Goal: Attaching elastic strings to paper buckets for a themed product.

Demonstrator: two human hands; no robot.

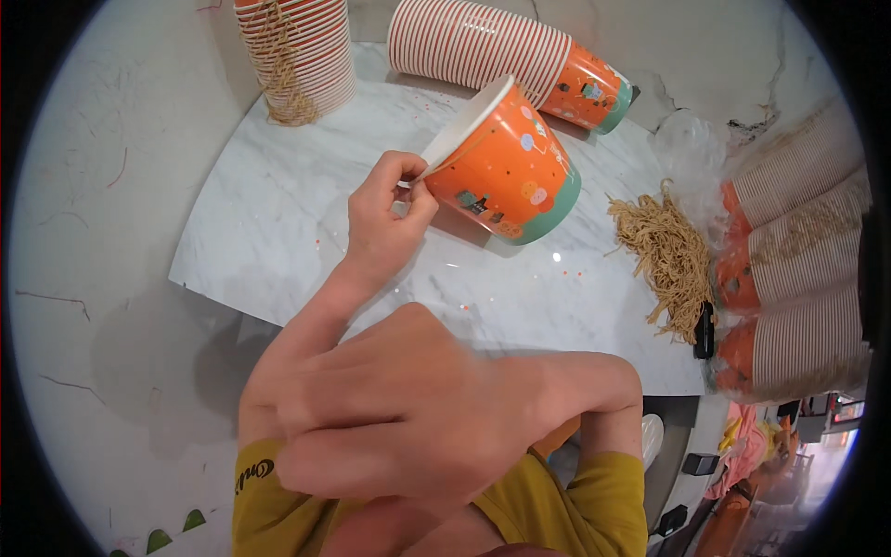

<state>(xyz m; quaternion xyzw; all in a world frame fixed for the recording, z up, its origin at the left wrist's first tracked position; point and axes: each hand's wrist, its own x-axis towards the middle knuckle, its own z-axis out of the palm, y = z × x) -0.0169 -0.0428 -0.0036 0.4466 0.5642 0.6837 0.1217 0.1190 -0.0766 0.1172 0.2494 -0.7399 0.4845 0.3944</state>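
My left hand pinches the rim of an orange paper bucket between thumb and fingers. The bucket has a green base band and small printed figures; it is tilted, with its white mouth facing upper left. Much closer to the camera, my right hand is raised in front of my chest with its fingers curled in. It is slightly blurred, and whatever its fingers may hold is hidden. A heap of tan cords lies on the white marbled table, to the right of the bucket.
Behind the held bucket lies a nested stack of buckets. Another stack, with cords draped over it, stands at the far left. Several plastic-wrapped stacks line the right side. A small black object sits beside the cords.
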